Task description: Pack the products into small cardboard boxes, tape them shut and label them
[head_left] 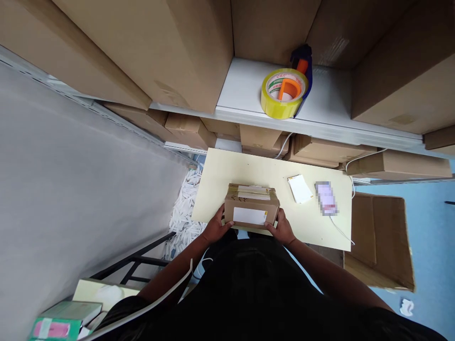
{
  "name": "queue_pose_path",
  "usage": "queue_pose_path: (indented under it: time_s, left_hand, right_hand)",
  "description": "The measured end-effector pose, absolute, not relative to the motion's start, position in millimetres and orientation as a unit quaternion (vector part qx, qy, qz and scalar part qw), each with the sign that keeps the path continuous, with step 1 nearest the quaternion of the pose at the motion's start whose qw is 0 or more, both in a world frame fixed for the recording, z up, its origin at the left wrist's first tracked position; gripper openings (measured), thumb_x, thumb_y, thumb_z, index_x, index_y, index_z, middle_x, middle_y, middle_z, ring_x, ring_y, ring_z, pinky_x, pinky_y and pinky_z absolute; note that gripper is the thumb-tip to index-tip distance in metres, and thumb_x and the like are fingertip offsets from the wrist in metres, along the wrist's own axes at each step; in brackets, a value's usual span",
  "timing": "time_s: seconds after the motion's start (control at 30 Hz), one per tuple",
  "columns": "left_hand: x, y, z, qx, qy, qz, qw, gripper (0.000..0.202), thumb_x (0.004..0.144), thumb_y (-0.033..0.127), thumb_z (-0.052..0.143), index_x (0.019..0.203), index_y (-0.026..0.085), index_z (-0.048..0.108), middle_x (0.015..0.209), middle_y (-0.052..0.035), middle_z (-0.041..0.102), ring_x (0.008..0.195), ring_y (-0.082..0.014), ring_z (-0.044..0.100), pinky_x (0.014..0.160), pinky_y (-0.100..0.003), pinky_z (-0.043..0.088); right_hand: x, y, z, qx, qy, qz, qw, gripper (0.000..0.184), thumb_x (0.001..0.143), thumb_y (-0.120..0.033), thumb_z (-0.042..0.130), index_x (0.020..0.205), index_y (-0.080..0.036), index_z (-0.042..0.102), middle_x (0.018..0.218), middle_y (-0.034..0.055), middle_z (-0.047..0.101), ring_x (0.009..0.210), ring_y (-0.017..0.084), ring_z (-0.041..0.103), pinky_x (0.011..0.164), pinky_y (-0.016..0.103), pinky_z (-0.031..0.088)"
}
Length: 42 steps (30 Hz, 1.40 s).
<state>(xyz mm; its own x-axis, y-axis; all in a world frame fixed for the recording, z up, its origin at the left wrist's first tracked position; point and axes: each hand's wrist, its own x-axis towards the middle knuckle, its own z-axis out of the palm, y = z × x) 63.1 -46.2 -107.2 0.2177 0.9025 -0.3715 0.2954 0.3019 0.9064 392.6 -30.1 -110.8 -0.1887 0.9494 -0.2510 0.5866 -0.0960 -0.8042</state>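
A small brown cardboard box (251, 202) with white labels on its top and near side sits at the front edge of a pale yellow table (227, 166). My left hand (217, 226) grips its left side, thumb on the near face. On the opposite side my right hand (280, 228) holds the box in the same way. The undersides of both hands and the box's bottom are hidden. Right of the box lie a stack of white labels (300, 188) and a phone (326, 198), its screen blurred out, with a white cable.
A tape dispenser with yellow tape (284, 93) stands on the grey shelf (245, 85) above the table, among large cartons (156, 42). An open carton (380, 237) is on the floor at right. White paper scraps (185, 203) heap by the left wall.
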Motion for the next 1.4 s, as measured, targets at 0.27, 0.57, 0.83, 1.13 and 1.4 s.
queue_pose_path:
  time_s: [0.27,0.57,0.83,1.13,1.4]
  left_hand:
    - [60,-46,-106,0.534,0.594,0.214,0.563,0.092,0.091,0.042,0.066,0.165,0.021,0.016,0.156,-0.0157,0.048,0.131,-0.0309,0.059,0.112,-0.049,0.047]
    - [59,-43,-104,0.556,0.592,0.209,0.545,0.086,0.092,0.044,0.065,0.164,0.023,0.022,0.156,-0.0133,0.049,0.133,-0.0309,0.058,0.113,-0.049,0.046]
    - [59,-57,-111,0.541,0.597,0.230,0.546,0.079,0.089,0.044,0.068,0.158,0.021,0.036,0.148,-0.0138,0.057,0.133,-0.0327,0.057,0.114,-0.053,0.044]
    - [68,-28,-93,0.490,0.620,0.248,0.560,0.078,0.089,0.052,0.067,0.157,0.023,0.040,0.144,-0.0109,0.062,0.121,-0.0305,0.065,0.101,-0.046,0.055]
    - [78,-4,-90,0.491,0.653,0.246,0.521,0.066,0.095,0.058,0.055,0.152,0.025,0.049,0.126,-0.0093,0.072,0.101,-0.0274,0.069,0.086,-0.041,0.058]
  right_hand:
    - [394,-30,-115,-0.602,-0.656,0.414,0.188,0.056,0.084,-0.047,0.065,0.129,-0.021,0.045,0.115,0.0098,0.057,0.098,0.026,0.065,0.085,0.042,0.059]
    - [393,-27,-118,-0.602,-0.660,0.414,0.175,0.062,0.085,-0.049,0.063,0.136,-0.021,0.041,0.119,0.0122,0.056,0.107,0.030,0.063,0.091,0.047,0.057]
    - [395,-35,-121,-0.596,-0.674,0.405,0.164,0.075,0.079,-0.047,0.067,0.143,-0.021,0.038,0.131,0.0150,0.054,0.118,0.034,0.060,0.098,0.050,0.054]
    - [386,-12,-114,-0.648,-0.625,0.405,0.160,0.041,0.090,-0.054,0.053,0.114,-0.020,0.049,0.103,0.0112,0.064,0.093,0.030,0.065,0.079,0.043,0.054]
    - [378,21,-96,-0.682,-0.568,0.440,0.137,0.038,0.093,-0.063,0.049,0.097,-0.025,0.052,0.076,0.0023,0.067,0.067,0.024,0.063,0.060,0.034,0.048]
